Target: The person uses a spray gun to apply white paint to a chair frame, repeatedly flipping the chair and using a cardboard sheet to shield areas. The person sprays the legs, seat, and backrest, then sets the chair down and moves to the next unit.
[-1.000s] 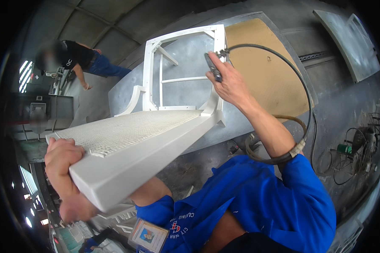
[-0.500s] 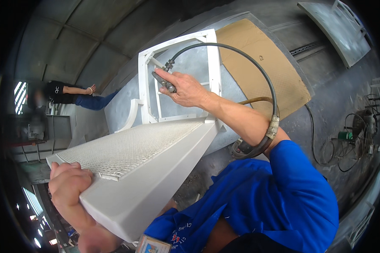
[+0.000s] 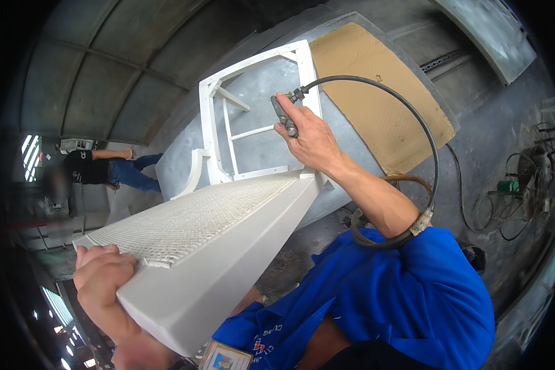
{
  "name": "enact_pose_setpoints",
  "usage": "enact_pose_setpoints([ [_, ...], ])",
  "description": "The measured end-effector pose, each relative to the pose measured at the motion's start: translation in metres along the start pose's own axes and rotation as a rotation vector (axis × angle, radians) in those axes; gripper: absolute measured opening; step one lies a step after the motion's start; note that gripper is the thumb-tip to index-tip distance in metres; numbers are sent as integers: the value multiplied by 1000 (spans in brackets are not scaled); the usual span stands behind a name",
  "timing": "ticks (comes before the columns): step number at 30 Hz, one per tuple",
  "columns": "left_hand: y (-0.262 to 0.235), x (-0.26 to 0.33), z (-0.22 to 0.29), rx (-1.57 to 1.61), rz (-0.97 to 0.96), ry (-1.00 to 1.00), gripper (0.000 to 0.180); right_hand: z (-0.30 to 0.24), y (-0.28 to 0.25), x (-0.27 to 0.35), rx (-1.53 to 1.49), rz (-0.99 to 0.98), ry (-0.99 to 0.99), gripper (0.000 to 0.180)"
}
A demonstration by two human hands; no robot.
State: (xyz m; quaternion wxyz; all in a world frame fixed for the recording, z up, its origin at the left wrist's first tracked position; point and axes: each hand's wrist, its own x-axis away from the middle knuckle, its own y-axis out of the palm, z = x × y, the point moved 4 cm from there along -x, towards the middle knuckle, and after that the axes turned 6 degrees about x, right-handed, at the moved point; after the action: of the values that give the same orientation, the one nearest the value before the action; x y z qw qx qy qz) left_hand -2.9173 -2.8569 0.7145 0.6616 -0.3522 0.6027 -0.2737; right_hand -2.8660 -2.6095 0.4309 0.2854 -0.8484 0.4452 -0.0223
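Note:
A white chair (image 3: 228,203) with a woven mesh seat lies tipped, its legs and open frame pointing away from me. My left hand (image 3: 102,280) grips the near corner of the seat's edge. My right hand (image 3: 308,132) is closed on a small grey air nozzle (image 3: 285,114), held over the chair's frame near the far legs. A black hose (image 3: 422,129) arcs from the nozzle round to my right forearm and loops under my blue sleeve.
A brown cardboard sheet (image 3: 376,92) lies on a grey platform behind the chair. Another person (image 3: 102,169) in dark top and jeans bends over at the left. Hoses and a green fitting (image 3: 509,185) lie on the floor at right.
My right hand with the nozzle swung left across the chair frame, then back toward the middle. The chair seat has tilted and shifted slightly in my left hand.

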Motion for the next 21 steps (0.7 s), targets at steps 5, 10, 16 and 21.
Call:
enact_pose_setpoints([
  [5,28,-4,6,126,424,-38,80,-7,17,-17,43,-50,-70,59],
  [10,38,-12,7,158,583,-15,80,-21,48,-39,-30,-182,-255,60],
  [16,42,-7,13,99,615,-37,79,-20,31,-30,-55,-118,-155,61],
  [21,36,-4,2,107,587,-22,79,1,-31,-1,3,-17,-21,60],
])
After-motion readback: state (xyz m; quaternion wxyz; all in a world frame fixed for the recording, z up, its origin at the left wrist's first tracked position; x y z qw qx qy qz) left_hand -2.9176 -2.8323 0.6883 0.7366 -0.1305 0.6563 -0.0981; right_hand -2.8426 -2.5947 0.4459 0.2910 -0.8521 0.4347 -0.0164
